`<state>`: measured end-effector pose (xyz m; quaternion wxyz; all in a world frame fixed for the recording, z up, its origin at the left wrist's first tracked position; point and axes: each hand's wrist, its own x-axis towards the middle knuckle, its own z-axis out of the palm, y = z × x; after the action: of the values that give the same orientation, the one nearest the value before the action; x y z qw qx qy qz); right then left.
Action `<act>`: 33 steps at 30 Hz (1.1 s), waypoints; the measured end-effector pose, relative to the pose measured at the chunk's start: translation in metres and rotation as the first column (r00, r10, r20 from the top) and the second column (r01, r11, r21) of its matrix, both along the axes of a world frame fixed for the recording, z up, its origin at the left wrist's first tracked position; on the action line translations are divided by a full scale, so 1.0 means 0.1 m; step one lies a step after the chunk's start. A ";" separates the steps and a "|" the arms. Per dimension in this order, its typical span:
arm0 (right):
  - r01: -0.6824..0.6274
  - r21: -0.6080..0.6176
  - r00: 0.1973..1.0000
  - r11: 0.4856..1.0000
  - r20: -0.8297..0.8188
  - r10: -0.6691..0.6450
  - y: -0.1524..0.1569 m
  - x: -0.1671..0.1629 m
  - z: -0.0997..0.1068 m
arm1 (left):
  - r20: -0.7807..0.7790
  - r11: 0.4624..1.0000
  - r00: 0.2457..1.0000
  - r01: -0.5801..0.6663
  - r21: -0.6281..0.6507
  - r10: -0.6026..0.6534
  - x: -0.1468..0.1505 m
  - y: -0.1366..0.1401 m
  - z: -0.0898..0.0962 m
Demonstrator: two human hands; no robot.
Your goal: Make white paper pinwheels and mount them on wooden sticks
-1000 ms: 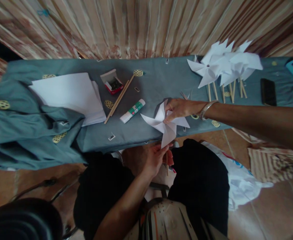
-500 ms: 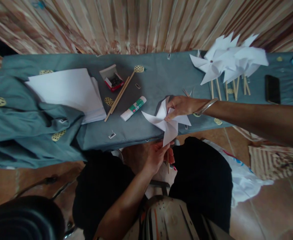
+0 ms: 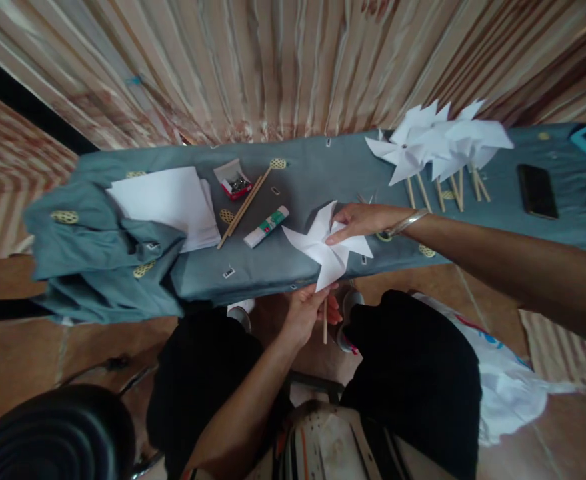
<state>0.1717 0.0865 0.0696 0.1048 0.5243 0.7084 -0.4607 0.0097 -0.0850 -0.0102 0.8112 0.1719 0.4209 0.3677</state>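
White paper pinwheel [image 3: 331,259] was at the near edge of the cloth-covered table [image 3: 313,160], between both hands.
Left hand [image 3: 305,313], just off the edge: fingers closed round a wooden stick [image 3: 325,325], lower end poking out below. Right hand [image 3: 361,219]: half-curled, thumb on the pinwheel's hub, gripping it there; other fingertips partly hidden. Glue stick [image 3: 267,227] lay left of the pinwheel, then two loose sticks [image 3: 245,208], paper stack [image 3: 160,203] farther left. Open red-and-white box [image 3: 233,185] sat behind, small dark pieces inside. Far right: overlapping pinwheels on sticks [image 3: 405,150], smartphone [image 3: 537,191] beside them.
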 end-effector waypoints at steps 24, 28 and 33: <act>0.920 0.214 0.352 0.328 -0.819 -0.453 -0.63 0.21 -0.25 | -0.048 0.992 0.997 -0.054 0.114 0.060 0.13 0.86 0.75; 0.896 0.270 0.421 0.352 -0.767 -0.484 -0.66 0.22 -0.29 | -0.031 0.992 0.997 -0.061 0.107 0.064 0.21 0.97 0.65; 0.813 0.243 0.518 0.529 -0.717 -0.466 -0.71 0.14 -0.33 | -0.020 0.976 0.985 -0.164 0.141 0.169 0.19 1.08 0.57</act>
<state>0.1857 0.0156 0.0369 -0.4570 0.5990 0.5429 -0.3709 0.0285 0.0233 0.0464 0.7569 0.1978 0.4202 0.4598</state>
